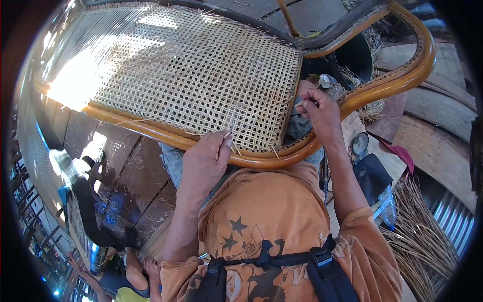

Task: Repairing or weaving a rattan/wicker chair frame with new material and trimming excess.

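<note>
Across my lap lies a bent-wood furniture frame (166, 133) holding a woven cane panel (201, 80) with an open lattice pattern. My left hand (205, 156) rests at the near rail, its thumb and forefinger pinched on a thin cane strand (232, 121) at the panel's edge. Short cane ends (275, 152) stick up along that rail. Past the panel's right edge, over the frame's opening, my right hand (322, 111) is closed in a pinch. A small pale end, perhaps cane, shows at its fingertips; what it is stays unclear.
At right, a long bundle of cane strips (415, 231) lies beside a plastic bottle (387, 207) and a small round dish (360, 143). A dark bucket (354, 58) stands beyond the frame. Another person's leg (135, 269) and hands show at lower left.
</note>
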`<state>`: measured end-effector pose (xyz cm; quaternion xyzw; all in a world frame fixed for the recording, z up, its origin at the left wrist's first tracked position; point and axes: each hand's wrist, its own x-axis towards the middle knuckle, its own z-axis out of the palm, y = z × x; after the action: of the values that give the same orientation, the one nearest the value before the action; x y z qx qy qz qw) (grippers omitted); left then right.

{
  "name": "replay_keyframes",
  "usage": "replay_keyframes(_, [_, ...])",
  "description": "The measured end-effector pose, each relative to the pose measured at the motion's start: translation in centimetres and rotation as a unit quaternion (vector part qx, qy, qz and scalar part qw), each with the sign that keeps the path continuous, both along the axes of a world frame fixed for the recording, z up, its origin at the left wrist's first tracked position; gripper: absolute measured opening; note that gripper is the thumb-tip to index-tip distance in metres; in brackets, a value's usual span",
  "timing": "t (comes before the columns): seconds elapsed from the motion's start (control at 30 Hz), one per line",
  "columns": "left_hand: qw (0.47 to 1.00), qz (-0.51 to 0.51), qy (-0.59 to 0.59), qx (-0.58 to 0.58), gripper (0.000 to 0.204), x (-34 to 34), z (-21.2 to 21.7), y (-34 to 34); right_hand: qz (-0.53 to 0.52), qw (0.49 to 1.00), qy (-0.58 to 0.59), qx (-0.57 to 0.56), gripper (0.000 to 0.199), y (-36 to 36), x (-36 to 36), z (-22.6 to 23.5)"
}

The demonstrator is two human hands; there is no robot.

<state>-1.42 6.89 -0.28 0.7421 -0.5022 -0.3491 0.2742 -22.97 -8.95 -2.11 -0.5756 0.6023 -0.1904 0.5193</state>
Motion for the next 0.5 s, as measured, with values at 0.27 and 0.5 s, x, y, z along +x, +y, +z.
replay_keyframes(0.27, [0.999, 0.021, 0.023, 0.006, 0.018, 0.3, -0.2, 0.2, 0.017, 0.993, 0.114, -0.032, 0.013, -0.2, 1.4, -1.7])
replay_keyframes(0.5, [0.999, 0.028, 0.043, -0.019, 0.015, 0.6, -0.7, 0.1, 0.080, 0.954, 0.201, -0.208, 0.017, 1.1, 1.3, -2.9])
